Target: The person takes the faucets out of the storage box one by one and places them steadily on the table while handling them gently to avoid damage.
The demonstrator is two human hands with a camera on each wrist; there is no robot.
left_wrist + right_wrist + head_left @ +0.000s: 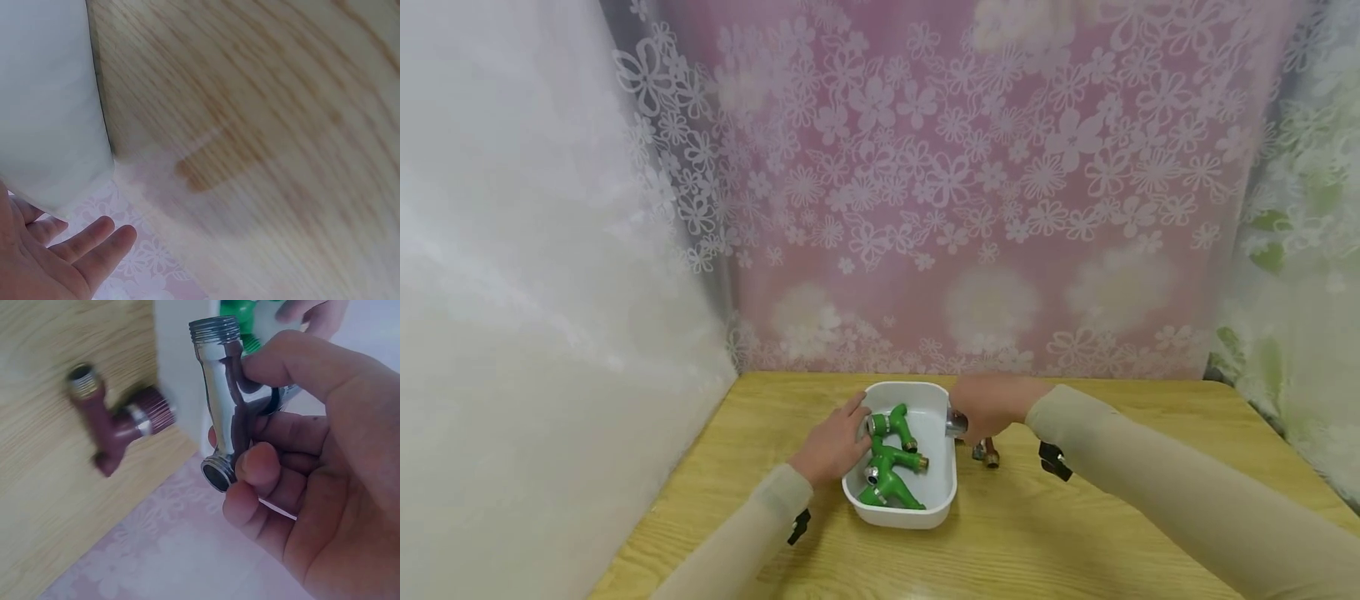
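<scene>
A white plastic tub [904,518] stands on the table with several green taps [891,483], fitted with brass and silver threaded ends, lying along its left side. My left hand [833,446] rests at the tub's left rim; the left wrist view shows its fingers [103,250] fairly straight beside the outer wall. At the right rim, my right hand [992,404] grips a chrome tap [219,400] between thumb and curled fingers. Its threaded end and a round open spout show in the right wrist view. A maroon tap [109,431] lies on the table just right of the tub.
The wooden table [1045,542] carries the tub near its back edge. Behind it hangs a pink flowered curtain [925,208]. A pale sheet [535,292] hangs on the left and a flowered one [1300,250] on the right.
</scene>
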